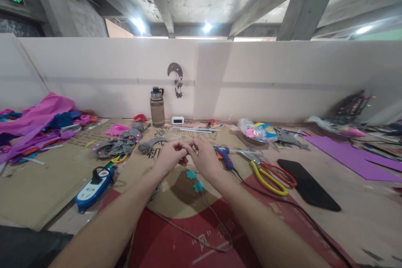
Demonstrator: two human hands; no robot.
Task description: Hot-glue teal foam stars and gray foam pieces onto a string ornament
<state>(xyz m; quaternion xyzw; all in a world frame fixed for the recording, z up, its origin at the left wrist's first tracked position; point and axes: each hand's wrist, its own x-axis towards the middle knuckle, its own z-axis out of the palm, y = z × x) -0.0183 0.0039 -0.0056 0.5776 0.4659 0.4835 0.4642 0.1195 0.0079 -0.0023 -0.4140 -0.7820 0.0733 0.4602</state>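
Observation:
Over the cardboard, my left hand (171, 155) and my right hand (203, 157) meet with fingertips pinched together. Something small and dark sits between the fingertips, too hidden to name. A thin grey cord (215, 211) runs up toward my right hand and loops down across the red print. Strung along it below my hands are two teal flower-shaped pieces (198, 186). Just right of my right hand lies a blue glue gun (224, 155). To the left of my hands is a curled strip of grey felt (150, 145).
Scissors (270, 176) with red and yellow handles lie beside a black phone (307, 184). A blue-and-white power strip (94, 188) is at left, near a grey felt piece with pink beads (117, 144). A bottle (157, 109) stands at the back beneath a hanging moon ornament (175, 70).

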